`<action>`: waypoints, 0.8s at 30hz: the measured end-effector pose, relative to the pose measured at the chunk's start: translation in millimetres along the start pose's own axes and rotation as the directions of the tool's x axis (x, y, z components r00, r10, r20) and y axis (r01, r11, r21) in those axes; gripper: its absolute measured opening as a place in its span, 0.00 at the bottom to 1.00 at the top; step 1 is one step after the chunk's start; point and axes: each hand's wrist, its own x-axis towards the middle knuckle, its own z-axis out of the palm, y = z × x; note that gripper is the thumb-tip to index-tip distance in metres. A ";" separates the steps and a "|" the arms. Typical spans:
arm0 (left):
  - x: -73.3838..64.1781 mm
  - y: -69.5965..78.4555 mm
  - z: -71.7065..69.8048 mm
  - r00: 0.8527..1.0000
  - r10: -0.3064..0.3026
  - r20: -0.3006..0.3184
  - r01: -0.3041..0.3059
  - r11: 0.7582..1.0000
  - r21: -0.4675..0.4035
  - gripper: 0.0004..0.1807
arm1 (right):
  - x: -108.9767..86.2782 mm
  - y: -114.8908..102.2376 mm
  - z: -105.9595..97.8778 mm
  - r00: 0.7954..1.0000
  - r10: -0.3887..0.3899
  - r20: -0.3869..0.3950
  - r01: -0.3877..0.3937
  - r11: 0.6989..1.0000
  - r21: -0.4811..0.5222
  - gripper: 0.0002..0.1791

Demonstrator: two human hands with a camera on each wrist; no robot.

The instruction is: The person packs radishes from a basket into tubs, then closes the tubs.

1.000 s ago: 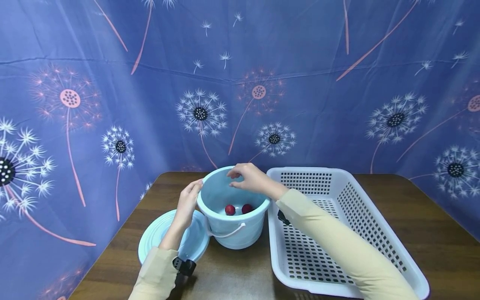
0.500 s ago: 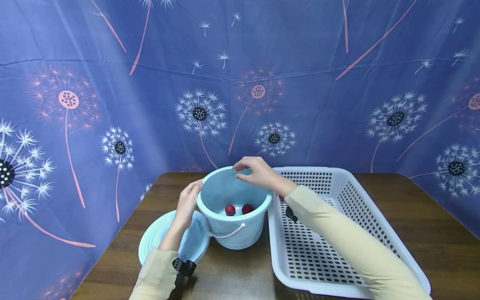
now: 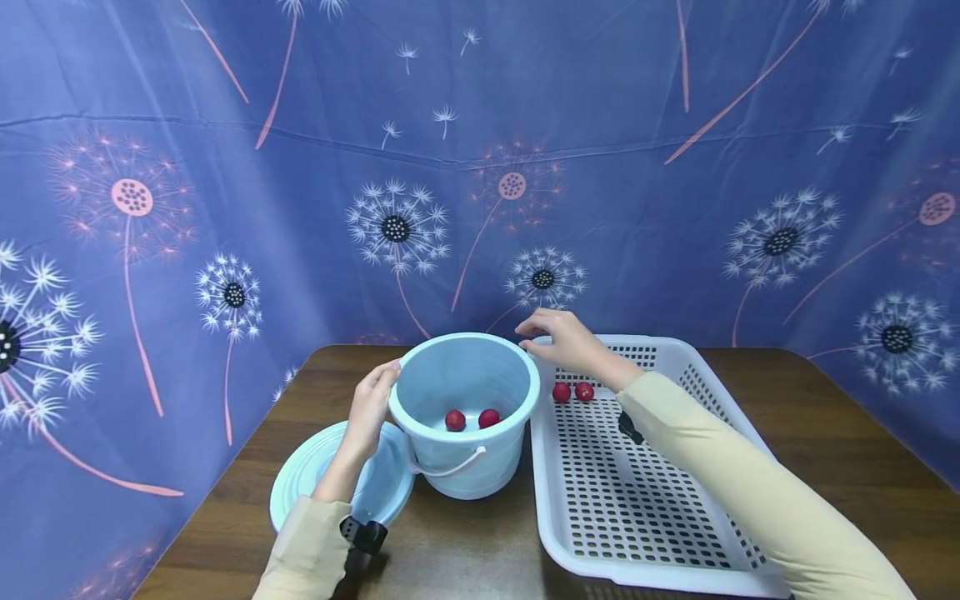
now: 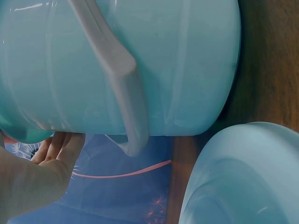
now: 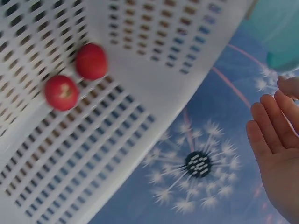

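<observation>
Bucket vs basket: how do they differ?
The bucket is light blue; the basket is whitish.
The bucket is round; the basket is roughly rectangular.
The bucket's walls are solid; the basket's are perforated.
Shared: each holds two visible red round objects.

From here I count four fruits point(image 3: 488, 417), two hands point(image 3: 369, 404), two sleeves point(image 3: 311, 533), two wrist cameras point(image 3: 367, 537), one bucket point(image 3: 495, 467), one handle point(image 3: 457, 469), one lid point(image 3: 296, 483), one basket point(image 3: 546, 500) and one table point(image 3: 802, 417).

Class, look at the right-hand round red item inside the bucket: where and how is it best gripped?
Probably from above, through the open top of the bucket: pinch the round red item around its widest part, since it is ball-shaped and lies low within the walls.
</observation>
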 end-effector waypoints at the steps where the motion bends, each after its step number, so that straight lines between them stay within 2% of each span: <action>1: -0.1 0.1 -0.2 1.000 -0.001 0.001 0.001 1.000 -0.001 0.23 | -2.2 2.7 -0.8 1.000 0.012 0.002 -0.012 1.000 -0.009 0.11; 9: -0.8 0.7 -0.9 1.000 0.001 0.016 -0.001 1.000 -0.002 0.25 | -19.2 23.6 -5.0 0.998 0.055 0.003 -0.055 0.995 -0.080 0.12; 16: -1.3 -1.3 -0.7 1.000 -0.004 0.016 0.004 1.000 0.001 0.25 | -31.4 44.3 -6.2 0.993 0.113 0.017 -0.111 0.988 -0.107 0.14; 24: 0.0 -1.1 1.0 1.000 0.011 0.010 -0.011 1.000 0.003 0.24 | -39.8 58.3 -8.1 0.990 0.142 0.002 -0.141 0.983 -0.118 0.15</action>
